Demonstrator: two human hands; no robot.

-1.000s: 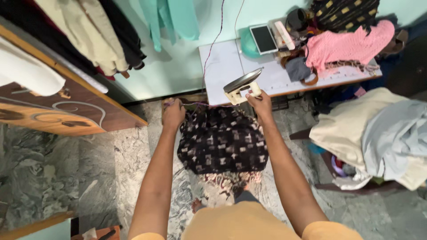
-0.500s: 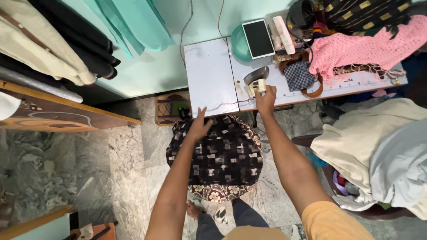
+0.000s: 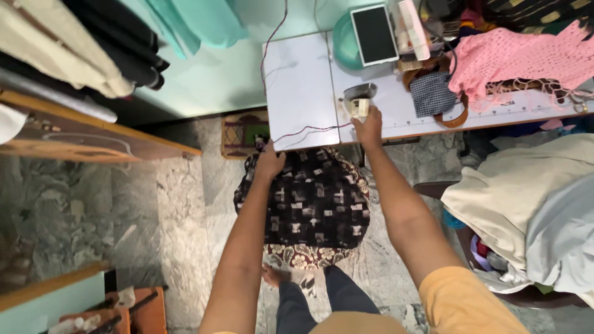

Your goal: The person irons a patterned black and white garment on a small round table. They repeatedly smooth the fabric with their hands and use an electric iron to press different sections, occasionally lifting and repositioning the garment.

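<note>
Iron [image 3: 359,99]: cream body, grey soleplate, upright near table [image 3: 303,86] front edge; right hand [image 3: 369,127] closed on its handle. Left hand [image 3: 270,162], fingers curled, on checked cloth [image 3: 309,198].

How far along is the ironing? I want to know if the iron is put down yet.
The iron stands on the white table, so setting it down looks done. The right hand grips its handle; the left hand rests on the dark patterned cloth over the stool. Letting go is left.
</note>
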